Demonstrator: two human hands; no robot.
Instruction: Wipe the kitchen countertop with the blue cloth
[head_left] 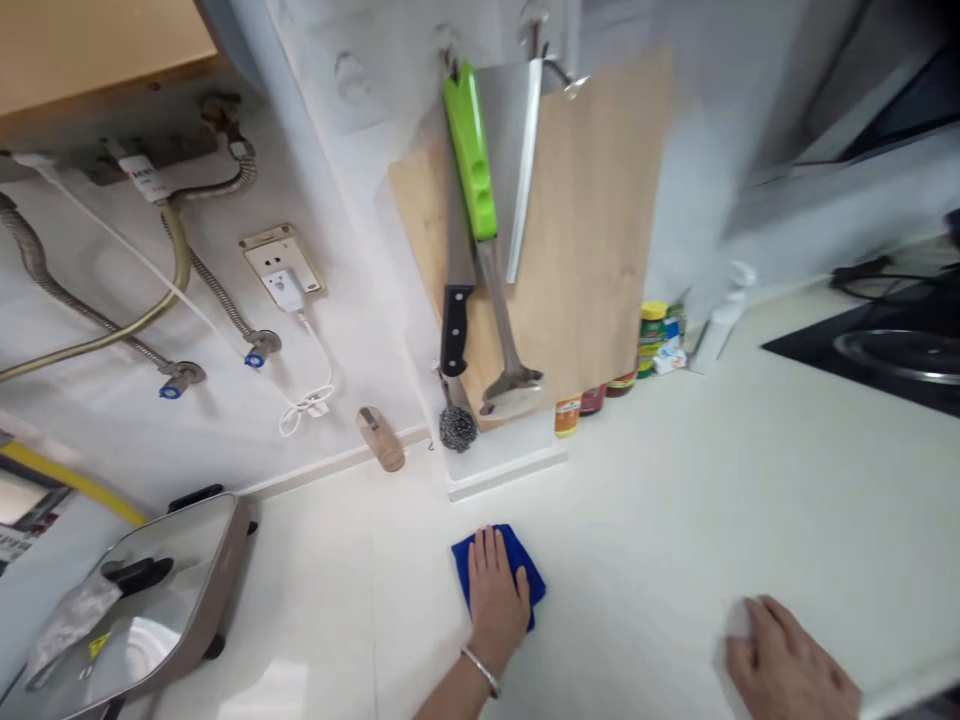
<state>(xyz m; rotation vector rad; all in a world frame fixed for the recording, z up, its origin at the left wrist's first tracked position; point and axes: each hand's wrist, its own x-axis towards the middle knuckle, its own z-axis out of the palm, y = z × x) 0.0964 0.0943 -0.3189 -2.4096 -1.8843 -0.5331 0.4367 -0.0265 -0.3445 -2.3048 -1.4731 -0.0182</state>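
White kitchen counter spreads below a wooden cutting board. A person's right hand curls partly, any grip hidden; the left hand lies flat and outstretched atop a blue cloth on the counter. Cloth work appears under way; the share done or left is unclear.

A slim silver-coloured bangle circles the person's left wrist; the left hand and right hand are bare.
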